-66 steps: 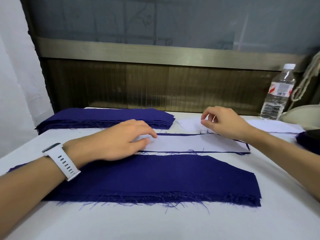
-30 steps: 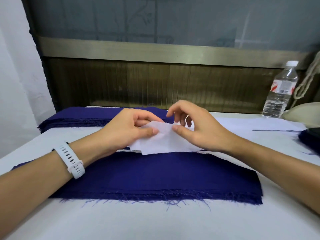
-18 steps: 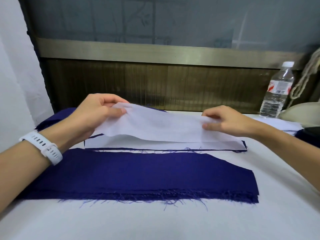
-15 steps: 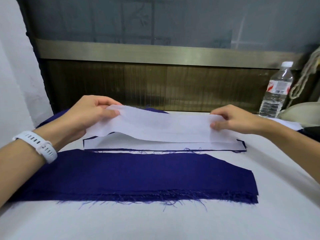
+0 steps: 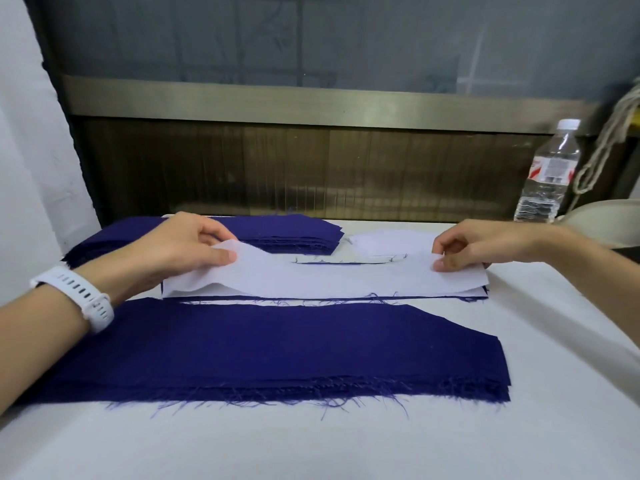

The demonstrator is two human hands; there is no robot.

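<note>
A long white lining strip (image 5: 329,275) is stretched between my hands just above the table. My left hand (image 5: 180,249) pinches its left end, and my right hand (image 5: 474,245) pinches its right end. Under it lies a stack of white strips on navy pieces (image 5: 346,296), of which only the near edge shows. A wide stack of frayed navy cloth pieces (image 5: 277,351) lies nearer to me. My left wrist wears a white watch.
Another pile of navy pieces (image 5: 287,232) sits at the back left, and loose white strips (image 5: 388,242) lie at the back centre. A plastic water bottle (image 5: 547,174) stands at the back right beside a cream-coloured object (image 5: 602,220). A white cloth covers the table (image 5: 346,445).
I picked the white strip up, spread my hands apart to stretch it out, and lowered it close to the stack of white strips below.
</note>
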